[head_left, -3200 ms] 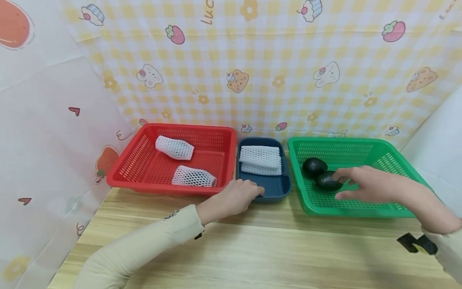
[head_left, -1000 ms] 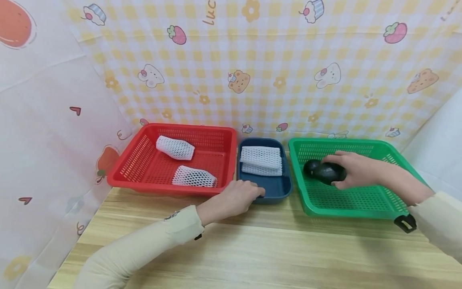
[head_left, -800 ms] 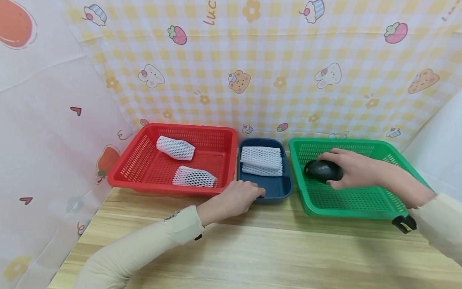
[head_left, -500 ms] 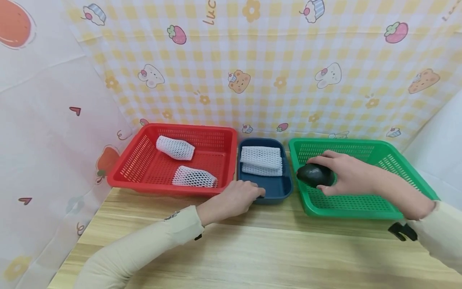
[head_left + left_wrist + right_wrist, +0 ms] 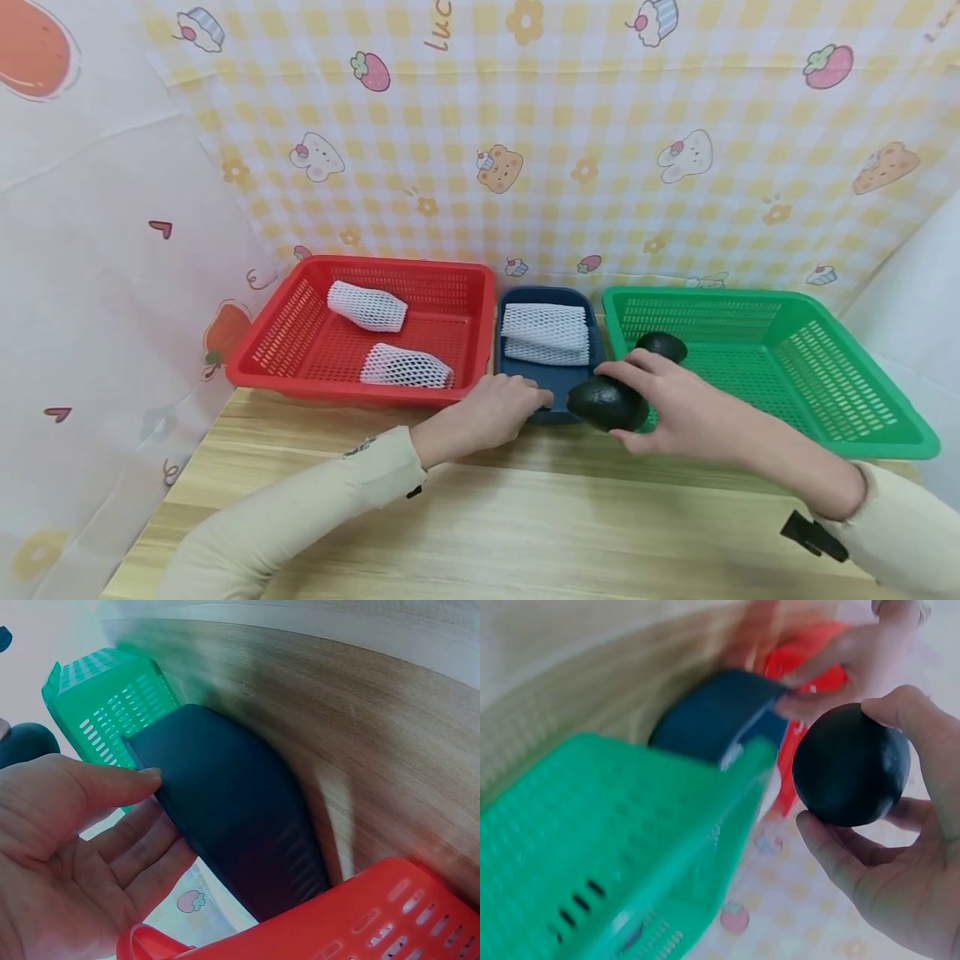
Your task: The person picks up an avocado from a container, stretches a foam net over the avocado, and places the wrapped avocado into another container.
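Observation:
An avocado (image 5: 606, 403), dark and smooth, is gripped by my right hand (image 5: 678, 408) in front of the green basket's left side, raised above the table. The right wrist view has the avocado (image 5: 851, 765) between thumb and fingers. A second avocado (image 5: 663, 346) lies at the back left of the green basket (image 5: 765, 292). My left hand (image 5: 491, 412) pinches the near rim of the dark blue tray (image 5: 555, 387); in the left wrist view its thumb (image 5: 142, 782) presses the tray's outer wall. Folded white foam net sleeves (image 5: 546, 325) lie in that tray.
Left of the tray stands a red basket (image 5: 300, 387) holding two white foam nets, one at the back (image 5: 367, 307) and one in front (image 5: 407, 367). All three containers stand on a wooden table (image 5: 525, 533) before a patterned cloth (image 5: 450, 125).
My right hand has taken hold of one avocado, lifted it from the green basket and carried it left and nearer. The left hand stays at the tray's rim.

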A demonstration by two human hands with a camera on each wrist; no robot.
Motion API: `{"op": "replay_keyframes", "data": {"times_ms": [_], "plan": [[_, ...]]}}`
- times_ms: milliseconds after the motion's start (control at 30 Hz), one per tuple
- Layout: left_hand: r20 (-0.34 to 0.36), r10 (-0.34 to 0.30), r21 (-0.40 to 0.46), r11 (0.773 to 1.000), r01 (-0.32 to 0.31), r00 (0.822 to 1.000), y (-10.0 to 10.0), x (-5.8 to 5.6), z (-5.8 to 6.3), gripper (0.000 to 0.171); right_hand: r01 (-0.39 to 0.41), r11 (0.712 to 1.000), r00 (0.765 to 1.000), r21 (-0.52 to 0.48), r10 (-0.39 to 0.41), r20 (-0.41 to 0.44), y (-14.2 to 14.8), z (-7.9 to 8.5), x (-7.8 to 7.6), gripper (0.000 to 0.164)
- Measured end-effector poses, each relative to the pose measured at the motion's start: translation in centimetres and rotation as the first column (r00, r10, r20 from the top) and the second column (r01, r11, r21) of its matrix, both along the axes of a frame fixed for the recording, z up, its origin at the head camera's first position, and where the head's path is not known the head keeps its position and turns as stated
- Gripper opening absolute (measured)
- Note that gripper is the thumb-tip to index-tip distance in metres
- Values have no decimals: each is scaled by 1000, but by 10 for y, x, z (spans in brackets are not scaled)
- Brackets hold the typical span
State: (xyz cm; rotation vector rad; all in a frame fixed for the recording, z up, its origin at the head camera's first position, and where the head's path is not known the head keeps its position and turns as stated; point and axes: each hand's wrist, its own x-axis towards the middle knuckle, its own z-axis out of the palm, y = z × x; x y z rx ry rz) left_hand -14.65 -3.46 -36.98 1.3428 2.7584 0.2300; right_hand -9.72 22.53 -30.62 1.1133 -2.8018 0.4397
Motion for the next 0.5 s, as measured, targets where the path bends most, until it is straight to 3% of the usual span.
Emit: {"op": "replay_keyframes", "data": {"times_ms": [200,500], "plan": [[-3,1,-9,1000,-1,1000,1,1,1,36,17,1000,998,-5,-16,63,-11,-9,12,65],[-18,0,-37,999,-1,1000,1,1,2,39,9,998,982,58,-20,185,-23,-26,16,63]]}}
